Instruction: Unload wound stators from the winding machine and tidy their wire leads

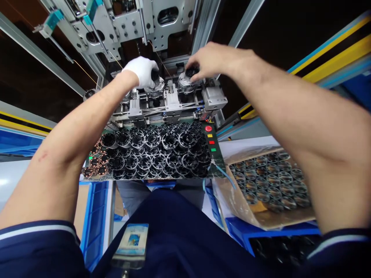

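Note:
My left hand (141, 72), in a white glove, curls its fingers around a dark stator core (155, 75) at the middle round metal fixture (155, 90). Bare and reaching further right, my right hand (210, 60) grips another black stator core (191, 71) from above, at the right-hand fixture (187, 85). Thumb and fingers lie on either side of that core. Whether either core is fully seated in its fixture I cannot tell. Stacked rows of black-and-silver stator cores (152, 138) stand on the green bench plate (218, 156) nearer my body.
Copper-wound stators (101, 170) lie at the plate's left end. Coloured buttons (211, 142) line its right side. Above my hands hang the machine's metal plates (130, 29), with thin wires running down. A carton (246, 214) of metal rings stands at right, over a blue crate (240, 231).

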A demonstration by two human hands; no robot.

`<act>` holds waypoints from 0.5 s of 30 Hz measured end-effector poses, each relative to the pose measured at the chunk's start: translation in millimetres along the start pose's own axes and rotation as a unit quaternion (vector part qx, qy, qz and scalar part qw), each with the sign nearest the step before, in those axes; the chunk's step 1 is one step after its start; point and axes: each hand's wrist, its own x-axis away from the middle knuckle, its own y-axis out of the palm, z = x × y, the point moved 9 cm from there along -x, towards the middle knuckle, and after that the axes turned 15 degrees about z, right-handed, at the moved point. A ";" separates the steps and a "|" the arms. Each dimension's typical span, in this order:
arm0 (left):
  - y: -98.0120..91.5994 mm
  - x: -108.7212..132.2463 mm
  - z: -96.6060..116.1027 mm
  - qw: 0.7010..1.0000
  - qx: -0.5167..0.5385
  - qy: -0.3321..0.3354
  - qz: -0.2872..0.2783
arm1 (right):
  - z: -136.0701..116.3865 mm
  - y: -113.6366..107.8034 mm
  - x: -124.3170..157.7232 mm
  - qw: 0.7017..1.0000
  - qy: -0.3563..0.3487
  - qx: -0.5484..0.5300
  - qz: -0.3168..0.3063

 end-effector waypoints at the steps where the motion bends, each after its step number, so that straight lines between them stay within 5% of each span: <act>1: 9.1 3.3 -3.3 1.000 0.014 -0.004 0.006 | -7.1 8.8 13.5 1.000 -0.009 -0.007 0.008; 6: 60.5 29.8 -0.7 0.997 0.072 -0.025 -0.010 | -34.6 42.9 75.0 0.997 -0.019 -0.042 0.059; 9: 67.4 45.1 13.4 0.998 0.031 -0.024 -0.057 | -36.3 47.2 84.4 0.996 -0.002 -0.050 0.069; 12: 35.5 55.8 11.3 0.998 0.030 0.007 -0.046 | -32.0 48.7 80.7 0.996 0.000 -0.051 0.073; 15: -24.3 76.5 -32.4 0.998 0.041 0.035 0.040 | -25.0 52.3 76.3 0.992 -0.001 -0.088 0.093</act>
